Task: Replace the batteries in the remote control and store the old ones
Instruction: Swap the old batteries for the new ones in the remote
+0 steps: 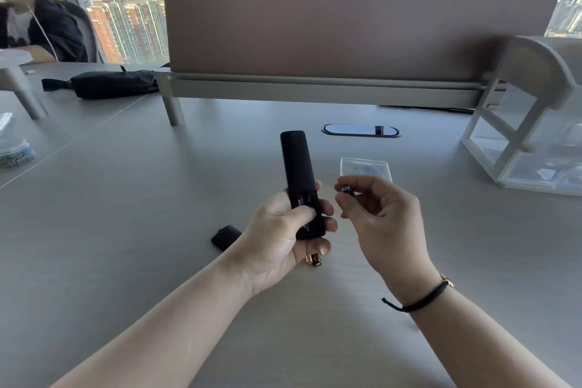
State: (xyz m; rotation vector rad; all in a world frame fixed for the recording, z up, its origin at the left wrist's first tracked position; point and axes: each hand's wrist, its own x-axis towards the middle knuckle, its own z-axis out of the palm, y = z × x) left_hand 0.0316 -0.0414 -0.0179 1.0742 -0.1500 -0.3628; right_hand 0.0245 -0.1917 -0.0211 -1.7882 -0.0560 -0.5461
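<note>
The left hand is wrapped around the lower end of the black remote control, its thumb covering most of the open battery bay. Just to its right, the right hand pinches a small battery at its fingertips — mostly hidden. A gold battery peeks out under the left hand's fingers, the black cover lies on the worktop half behind its wrist, and a clear case sits just beyond the right hand.

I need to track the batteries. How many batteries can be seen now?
3. One small silver-tipped battery is pinched in the right hand; one purple-labelled battery sits in the black remote control; one gold-coloured battery lies under the left hand. Others may be hidden.
</note>
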